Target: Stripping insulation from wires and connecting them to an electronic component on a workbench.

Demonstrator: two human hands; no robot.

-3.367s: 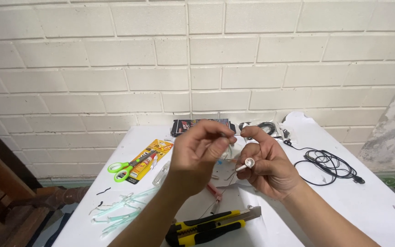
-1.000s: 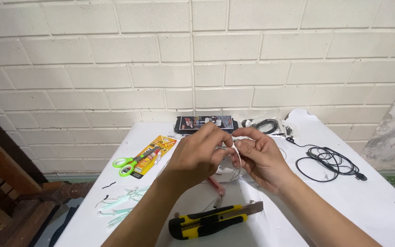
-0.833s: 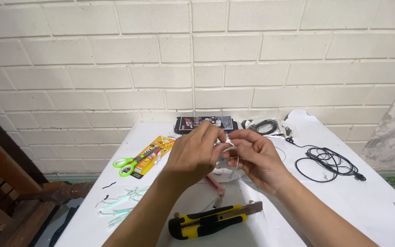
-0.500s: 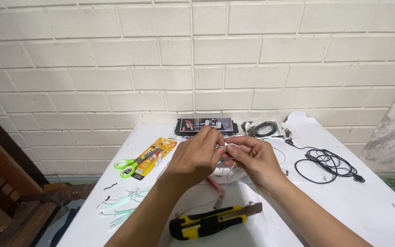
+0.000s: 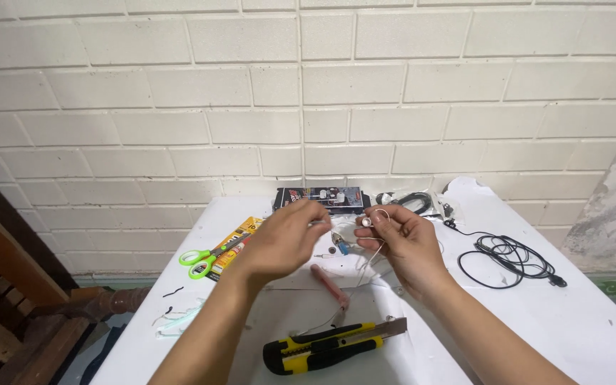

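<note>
At frame centre, the left hand (image 5: 283,239) and right hand (image 5: 402,239) meet above a white counter (image 5: 586,314), each pinching part of a white earphone wire (image 5: 368,260) that hangs between them. A yellow-black knife (image 5: 329,346) lies below, green scissors (image 5: 204,257) at left, a black cable (image 5: 507,257) at right.

A white worktop (image 5: 579,314) is set against a brick wall. A yellow knife (image 5: 329,346), green scissors (image 5: 201,258), a black cable (image 5: 507,257) and a dark box (image 5: 319,197) are laid on it.
</note>
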